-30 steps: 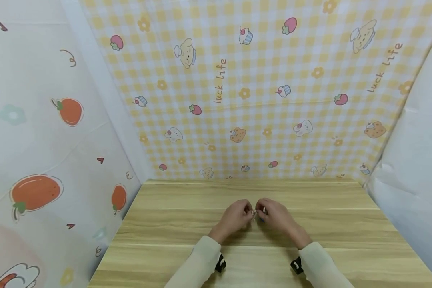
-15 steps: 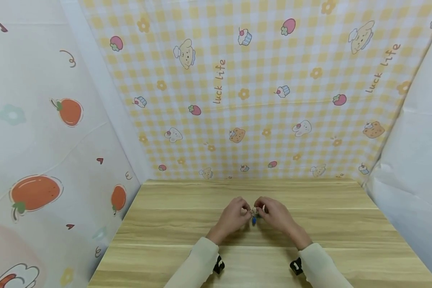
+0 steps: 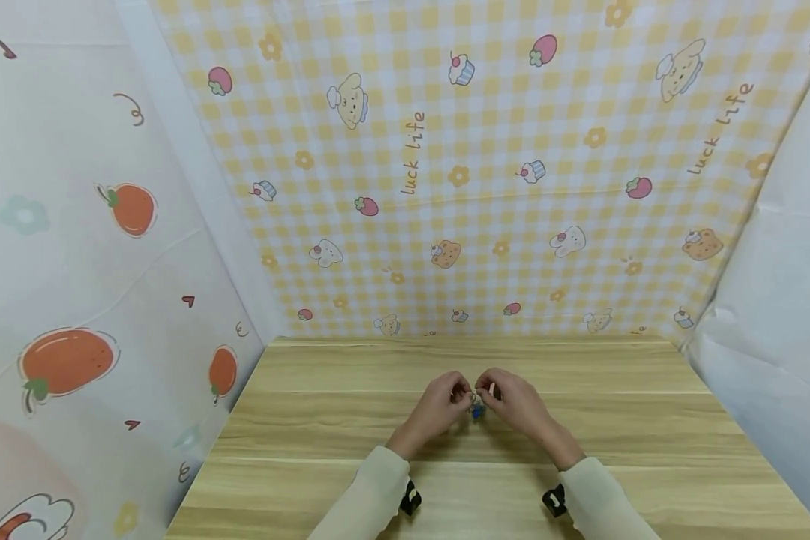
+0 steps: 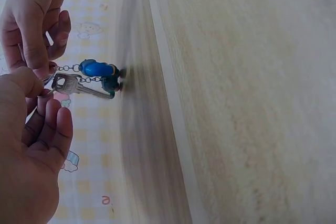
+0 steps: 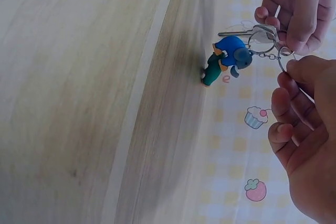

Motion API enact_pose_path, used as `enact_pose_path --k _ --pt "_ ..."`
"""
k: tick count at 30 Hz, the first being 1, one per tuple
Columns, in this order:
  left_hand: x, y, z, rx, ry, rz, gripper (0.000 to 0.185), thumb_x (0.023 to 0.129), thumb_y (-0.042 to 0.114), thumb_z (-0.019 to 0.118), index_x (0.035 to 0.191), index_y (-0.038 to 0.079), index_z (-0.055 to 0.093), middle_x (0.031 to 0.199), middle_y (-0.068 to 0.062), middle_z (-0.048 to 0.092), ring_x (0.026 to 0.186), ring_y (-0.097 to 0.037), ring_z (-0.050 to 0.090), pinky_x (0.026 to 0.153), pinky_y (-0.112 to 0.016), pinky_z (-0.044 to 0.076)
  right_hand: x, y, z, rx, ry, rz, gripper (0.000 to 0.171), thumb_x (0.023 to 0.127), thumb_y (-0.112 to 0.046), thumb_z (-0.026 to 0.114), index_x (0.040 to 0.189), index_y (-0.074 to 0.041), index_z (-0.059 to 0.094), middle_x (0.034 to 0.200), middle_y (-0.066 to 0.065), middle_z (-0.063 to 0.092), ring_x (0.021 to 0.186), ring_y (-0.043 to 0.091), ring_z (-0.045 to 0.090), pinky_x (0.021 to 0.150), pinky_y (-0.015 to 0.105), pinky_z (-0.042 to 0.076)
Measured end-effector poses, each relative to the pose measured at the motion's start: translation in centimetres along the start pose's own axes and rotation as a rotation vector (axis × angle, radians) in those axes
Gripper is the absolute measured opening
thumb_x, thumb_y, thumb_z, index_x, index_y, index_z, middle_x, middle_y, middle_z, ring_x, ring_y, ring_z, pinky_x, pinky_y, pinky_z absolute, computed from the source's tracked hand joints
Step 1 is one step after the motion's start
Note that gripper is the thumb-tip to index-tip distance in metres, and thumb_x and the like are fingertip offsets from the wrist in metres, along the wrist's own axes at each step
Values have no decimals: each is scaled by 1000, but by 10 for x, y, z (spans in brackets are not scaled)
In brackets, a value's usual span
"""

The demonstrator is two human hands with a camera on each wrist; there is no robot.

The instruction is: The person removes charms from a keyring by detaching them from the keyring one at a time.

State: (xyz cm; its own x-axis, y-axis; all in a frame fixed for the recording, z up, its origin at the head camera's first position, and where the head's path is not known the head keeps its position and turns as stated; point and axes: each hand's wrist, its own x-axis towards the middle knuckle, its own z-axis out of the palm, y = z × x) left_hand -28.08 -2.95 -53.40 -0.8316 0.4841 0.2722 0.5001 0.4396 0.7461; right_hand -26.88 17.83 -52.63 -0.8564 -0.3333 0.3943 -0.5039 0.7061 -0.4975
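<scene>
In the head view my left hand (image 3: pixel 442 401) and right hand (image 3: pixel 513 401) meet fingertip to fingertip above the table. Thumb and finger of the left pinch a metal ring near the head of a silver key (image 4: pixel 65 84). The right pinches a thin key ring (image 5: pixel 282 65) at its edge. From the linked rings, short chains carry a blue elephant-like figurine (image 5: pixel 233 51) and a dark green figurine (image 4: pixel 109 82), which hang close together and partly overlap. Fingertips hide parts of the rings, so how they interlock cannot be told.
The wood-grain table (image 3: pixel 310 450) stretches beneath both hands. Behind it rises a yellow checked cloth (image 3: pixel 405 225) with cartoon prints. Pale hangings stand at the left and right. Black straps (image 3: pixel 410 498) show by both sleeves.
The blue figurine was mostly hidden by the right hand one second ago; it came into view between the hands and still hangs there. Both hands stay nearly in place, shifting only slightly.
</scene>
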Motion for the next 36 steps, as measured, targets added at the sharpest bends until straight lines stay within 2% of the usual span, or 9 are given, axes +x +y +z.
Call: enact_pose_path --k 7,11,16,20,26,36 --pt "0 0 -1 31 14 42 10 106 9 62 108 8 72 102 -3 70 84 1 57 76 -17 55 0 0 1 -17 45 -82 10 98 -11 77 102 -20 73 94 -9 70 72 -4 51 61 20 46" --pt "-1 1 -2 34 29 48 12 107 11 62 107 9 74 102 -4 71 85 -1 59 78 -18 56 -1 -2 2 -14 55 -78 13 96 -11 80 102 -21 72 94 -10 68 72 -4 51 61 20 46" --pt "-2 1 -1 17 44 17 13 108 14 63 107 10 75 103 -3 72 87 -3 61 81 -19 56 -1 -2 2 -1 88 -89 22 92 -6 83 100 -20 69 92 -10 66 72 5 57 61 20 46" --pt "-1 2 -1 12 59 27 13 108 15 63 107 10 75 103 -4 73 88 -6 63 80 -20 56 0 -3 3 -5 110 -116 23 91 -2 82 104 -17 69 93 -7 67 72 13 61 61 20 46" --pt "-2 4 -1 6 62 36 14 108 15 63 108 10 76 104 -4 73 89 -6 63 80 -20 57 0 -3 3 -15 120 -129 23 92 -2 80 111 -11 71 95 -5 67 72 14 61 61 19 47" --pt "-4 4 -2 13 53 43 16 109 14 62 109 9 76 104 -5 73 89 -6 64 80 -20 57 1 -4 4 -20 99 -124 25 93 -2 78 116 -9 72 92 -7 64 67 6 54 58 18 43"
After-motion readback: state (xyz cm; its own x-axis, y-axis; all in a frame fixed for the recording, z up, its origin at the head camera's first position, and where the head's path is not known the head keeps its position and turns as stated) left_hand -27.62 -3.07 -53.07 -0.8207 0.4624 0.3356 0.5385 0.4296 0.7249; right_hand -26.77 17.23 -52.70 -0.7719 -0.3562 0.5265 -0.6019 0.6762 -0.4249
